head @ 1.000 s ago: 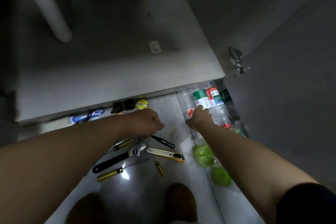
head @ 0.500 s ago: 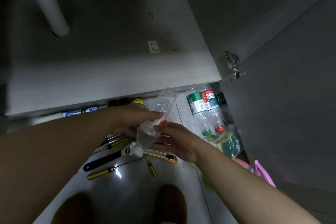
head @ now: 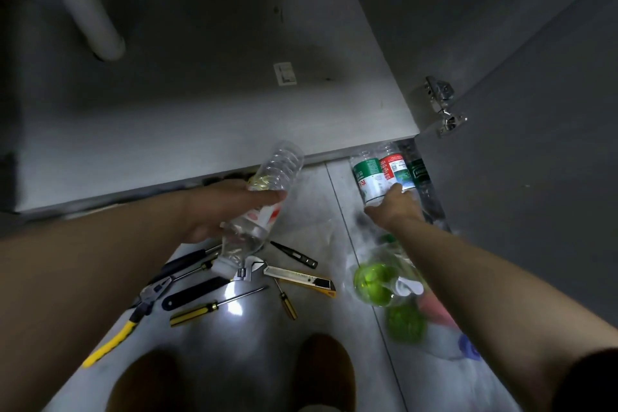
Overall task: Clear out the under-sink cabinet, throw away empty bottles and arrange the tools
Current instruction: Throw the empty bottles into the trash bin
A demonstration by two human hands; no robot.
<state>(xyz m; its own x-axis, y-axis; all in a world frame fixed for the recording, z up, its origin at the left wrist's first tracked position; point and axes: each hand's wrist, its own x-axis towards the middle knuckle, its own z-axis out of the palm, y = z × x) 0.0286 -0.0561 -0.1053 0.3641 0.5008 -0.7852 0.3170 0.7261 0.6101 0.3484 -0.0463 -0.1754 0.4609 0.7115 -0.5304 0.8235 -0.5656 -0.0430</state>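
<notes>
The bottle is clear ribbed plastic, glossy. The floor is smooth glossy tile. The cabinet base is matt grey board, scuffed. The hinge is bright metal. The wrench has a polished metal head; the screwdriver has a translucent plastic handle

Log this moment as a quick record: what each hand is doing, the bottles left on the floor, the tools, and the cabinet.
Left hand: grips clear bottle, cap end down
Right hand: on green-label bottle, grip unclear
Floor bottles: red-label bottle and dark-label bottle lying beside it
Tools: pliers, wrench, utility knife, screwdrivers on floor
Cabinet: cabinet door open, pipe inside
</notes>
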